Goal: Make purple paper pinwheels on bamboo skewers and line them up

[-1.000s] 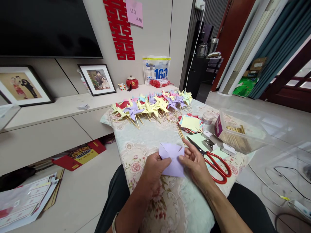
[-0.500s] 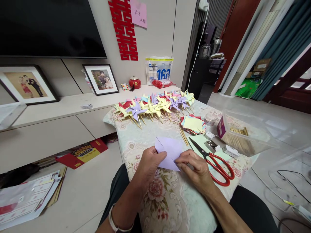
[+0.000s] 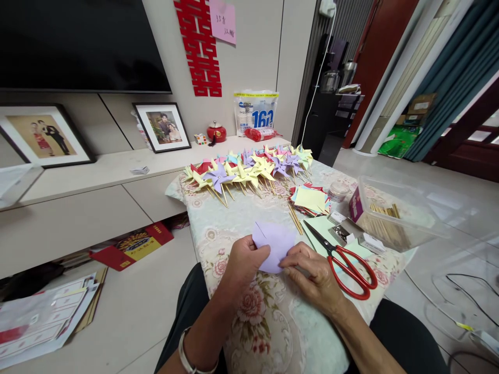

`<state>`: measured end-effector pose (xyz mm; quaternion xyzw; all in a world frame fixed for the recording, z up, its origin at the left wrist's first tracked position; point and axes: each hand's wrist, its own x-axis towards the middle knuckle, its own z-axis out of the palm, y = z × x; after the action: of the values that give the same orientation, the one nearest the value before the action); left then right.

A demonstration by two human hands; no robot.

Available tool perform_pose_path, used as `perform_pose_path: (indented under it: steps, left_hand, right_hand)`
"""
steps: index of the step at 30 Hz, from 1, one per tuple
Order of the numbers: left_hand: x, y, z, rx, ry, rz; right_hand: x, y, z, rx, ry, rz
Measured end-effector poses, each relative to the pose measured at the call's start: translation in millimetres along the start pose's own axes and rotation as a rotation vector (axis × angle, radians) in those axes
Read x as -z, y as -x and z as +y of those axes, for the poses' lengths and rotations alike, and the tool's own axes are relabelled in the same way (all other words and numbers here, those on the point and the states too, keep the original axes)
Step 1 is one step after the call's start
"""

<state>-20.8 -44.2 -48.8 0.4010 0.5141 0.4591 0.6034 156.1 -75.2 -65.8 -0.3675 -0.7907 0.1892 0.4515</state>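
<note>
A purple square of paper (image 3: 276,239) with slits cut in from its corners is between my two hands, above the flowered tablecloth. My left hand (image 3: 249,255) pinches its left side, thumb on top. At the lower right, the fingers of my right hand (image 3: 306,267) are closed on a corner, which bends inward. Red-handled scissors (image 3: 349,265) lie just right of my right hand, partly on a pale green sheet (image 3: 316,227). Farther back is a stack of coloured paper squares (image 3: 311,199), with a few thin sticks (image 3: 295,218) beside it.
Many finished paper pinwheels (image 3: 245,174) on sticks lie across the table's far end. A clear plastic bin (image 3: 421,228) with wooden sticks stands at the right edge. Small open boxes (image 3: 345,231) of metal fasteners sit before it. A TV cabinet (image 3: 97,189) runs along the wall.
The lower right corner of the purple paper has been bent inward by my right hand, which moved slightly left. My left hand has shifted a little to the right.
</note>
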Motion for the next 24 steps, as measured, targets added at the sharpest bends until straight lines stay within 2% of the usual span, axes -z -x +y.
perform_pose_path:
  steps: [12, 17, 24]
  left_hand:
    - [-5.7, 8, -9, -0.060, -0.146, -0.024]
    - [-7.3, 6, -13, -0.045, -0.160, -0.047]
    - [-8.1, 4, -17, -0.015, -0.167, -0.075]
  right_hand:
    - [-1, -3, -5, -0.315, -0.112, -0.074]
    - [-4, -3, -2, -0.428, -0.157, -0.090]
    - [-6, -3, -1, -0.505, -0.179, -0.070]
